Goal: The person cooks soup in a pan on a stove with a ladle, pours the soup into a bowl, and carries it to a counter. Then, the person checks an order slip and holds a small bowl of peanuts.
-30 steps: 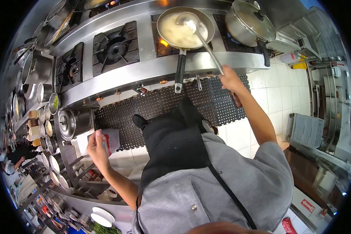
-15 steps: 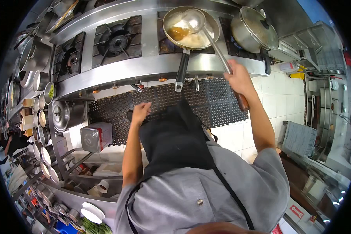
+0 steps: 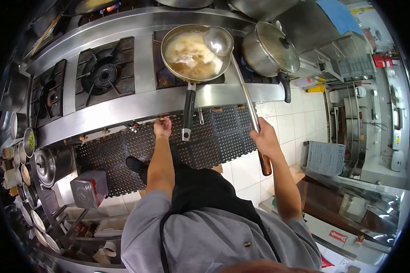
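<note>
Nearest us: grey shirt (image 3: 191,243), black apron (image 3: 205,191). The body faces the stove, and there's a perforated rubber mat (image 3: 205,150) on the floor between.

Right hand (image 3: 266,139): fingers wrapped around the ladle (image 3: 246,91) near the brown end of its handle, thumb laid along it. Left hand (image 3: 162,127): up at the stove front (image 3: 102,111), right by an orange-brown knob (image 3: 161,119), fingers curled; we can't tell whether they pinch the knob or only hover at it. It sits left of the pan handle, apart from it.

Further in: the pan (image 3: 177,75) sits on a burner, its black handle pointing back at us. The ladle's bowl is inside the pan at the far right, its shaft crossing the rim; we can't tell what the bowl carries.

Progress, our read: partway. Done: pan placed, liquid (image 3: 191,57) in it, ladle in. Left: blending, we'd judge, since white foamy patches and brown ones sit side by side, not one even colour. Heat under the pan: we can't confirm a flame.

Right of the pan, a lidded pot (image 3: 264,57) on the next burner, bluish glow below it. Left, a black grate (image 3: 105,75). Farthest, more cookware (image 3: 269,8) behind the back ledge.
</note>
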`<state>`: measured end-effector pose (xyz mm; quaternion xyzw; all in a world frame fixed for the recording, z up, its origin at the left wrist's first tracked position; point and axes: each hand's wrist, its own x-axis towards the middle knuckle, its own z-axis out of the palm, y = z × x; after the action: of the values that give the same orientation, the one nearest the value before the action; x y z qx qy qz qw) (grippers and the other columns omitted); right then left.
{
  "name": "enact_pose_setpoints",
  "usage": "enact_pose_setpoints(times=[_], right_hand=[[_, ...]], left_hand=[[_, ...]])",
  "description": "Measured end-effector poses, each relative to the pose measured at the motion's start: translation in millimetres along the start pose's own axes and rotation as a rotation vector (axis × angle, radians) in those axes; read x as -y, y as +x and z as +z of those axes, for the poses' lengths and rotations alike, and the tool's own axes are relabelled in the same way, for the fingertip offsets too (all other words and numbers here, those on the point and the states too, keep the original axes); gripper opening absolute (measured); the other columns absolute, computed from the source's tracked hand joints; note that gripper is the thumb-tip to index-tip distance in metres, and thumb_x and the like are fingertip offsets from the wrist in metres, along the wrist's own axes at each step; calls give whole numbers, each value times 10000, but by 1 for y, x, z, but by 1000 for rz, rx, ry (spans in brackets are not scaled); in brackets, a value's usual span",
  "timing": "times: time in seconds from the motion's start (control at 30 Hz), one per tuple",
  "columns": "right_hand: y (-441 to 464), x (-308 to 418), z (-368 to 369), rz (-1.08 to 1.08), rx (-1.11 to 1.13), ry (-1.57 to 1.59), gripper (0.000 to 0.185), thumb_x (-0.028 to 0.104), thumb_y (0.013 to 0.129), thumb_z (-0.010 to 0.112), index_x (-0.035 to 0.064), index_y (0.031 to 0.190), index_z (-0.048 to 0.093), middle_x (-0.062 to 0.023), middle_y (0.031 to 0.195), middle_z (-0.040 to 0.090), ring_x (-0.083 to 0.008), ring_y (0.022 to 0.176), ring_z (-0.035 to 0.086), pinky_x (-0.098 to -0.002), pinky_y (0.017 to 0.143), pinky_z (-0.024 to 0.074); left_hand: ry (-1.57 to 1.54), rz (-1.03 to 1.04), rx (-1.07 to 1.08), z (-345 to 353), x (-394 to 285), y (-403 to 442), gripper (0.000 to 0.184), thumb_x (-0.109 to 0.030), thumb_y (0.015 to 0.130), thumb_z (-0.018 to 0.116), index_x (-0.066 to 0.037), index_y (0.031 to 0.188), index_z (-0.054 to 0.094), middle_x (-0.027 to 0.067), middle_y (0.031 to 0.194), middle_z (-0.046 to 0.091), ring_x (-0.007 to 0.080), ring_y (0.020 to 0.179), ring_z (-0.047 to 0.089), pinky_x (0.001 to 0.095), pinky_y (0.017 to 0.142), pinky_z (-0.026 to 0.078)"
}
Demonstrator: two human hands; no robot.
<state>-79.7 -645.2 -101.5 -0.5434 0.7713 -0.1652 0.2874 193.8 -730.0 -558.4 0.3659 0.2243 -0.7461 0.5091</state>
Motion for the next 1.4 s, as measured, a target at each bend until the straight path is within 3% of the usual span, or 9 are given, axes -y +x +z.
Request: enact_pose_setpoints(times=[0.07, 0.13, 0.27, 0.37, 0.5, 0.63, 1.27, 1.37, 1.4], right_hand=[[-2, -4, 4, 55, -8, -80, 206, 115, 747, 598, -22, 867, 503, -217, 664, 567, -387, 640, 583, -437, 632, 454], [0, -9, 6, 21, -23, -65, 212, 123, 749, 602, -20, 865, 496, -228, 641, 558, -436, 646, 575, -473, 638, 451], [5, -19, 2, -45, -55, -166, 234, 119, 758, 604, -24, 903, 490, -256, 750, 590, -462, 777, 593, -521, 703, 450], [14, -25, 2, -170, -90, -284, 260, 117, 769, 610, -22, 950, 486, -266, 894, 603, -459, 850, 589, -527, 746, 455], [26, -27, 2, -183, -52, -352, 250, 118, 769, 614, -22, 940, 496, -262, 902, 615, -462, 859, 594, -529, 760, 465], [33, -18, -11, -284, -49, -389, 256, 126, 772, 619, -25, 944, 503, -257, 901, 619, -456, 857, 600, -531, 759, 470], [39, 136, -5, -909, 263, -639, 224, 113, 764, 581, -23, 928, 511, -252, 944, 598, -445, 891, 575, -513, 770, 443], [30, 165, 23, -883, 529, -520, 269, 78, 728, 599, -43, 964, 553, -274, 787, 574, -472, 794, 555, -446, 705, 456], [23, 172, 36, -919, 583, -464, 220, 65, 734, 601, -53, 910, 544, -203, 652, 562, -383, 629, 579, -396, 586, 448]], left_hand=[[11, 126, 124, -11, 6, -7, 237, -273, 990, 419, -95, 1002, 574, 27, 872, 621, 184, 758, 576, 320, 828, 455], [41, 303, -77, 17, 23, -61, 233, -214, 950, 488, -116, 1133, 594, 5, 944, 636, 131, 749, 565, 297, 767, 455], [713, 76, -20, 54, 24, -120, 307, -242, 958, 501, -53, 1193, 557, 82, 966, 640, 161, 749, 588, 297, 696, 496], [629, -71, 356, 187, 16, -246, 305, -252, 940, 556, -20, 1137, 557, 76, 855, 631, 151, 677, 583, 316, 583, 495], [996, -104, 453, 227, 9, -227, 208, -199, 895, 611, -3, 939, 557, 30, 632, 545, 118, 486, 505, 278, 426, 434], [1152, 90, 483, 222, 4, -245, 171, -63, 785, 654, -28, 847, 498, 17, 580, 477, 117, 424, 463, 275, 389, 399], [1051, 365, 203, 49, -97, -451, 182, -28, 776, 647, -22, 851, 481, 36, 573, 506, 112, 405, 488, 259, 364, 404], [938, 440, 143, 8, -108, -488, 180, -24, 785, 644, -28, 853, 478, 35, 573, 505, 111, 403, 486, 262, 363, 408], [882, 470, 125, -7, -110, -500, 181, -24, 787, 645, -29, 853, 477, 36, 572, 504, 111, 402, 486, 263, 363, 409]])
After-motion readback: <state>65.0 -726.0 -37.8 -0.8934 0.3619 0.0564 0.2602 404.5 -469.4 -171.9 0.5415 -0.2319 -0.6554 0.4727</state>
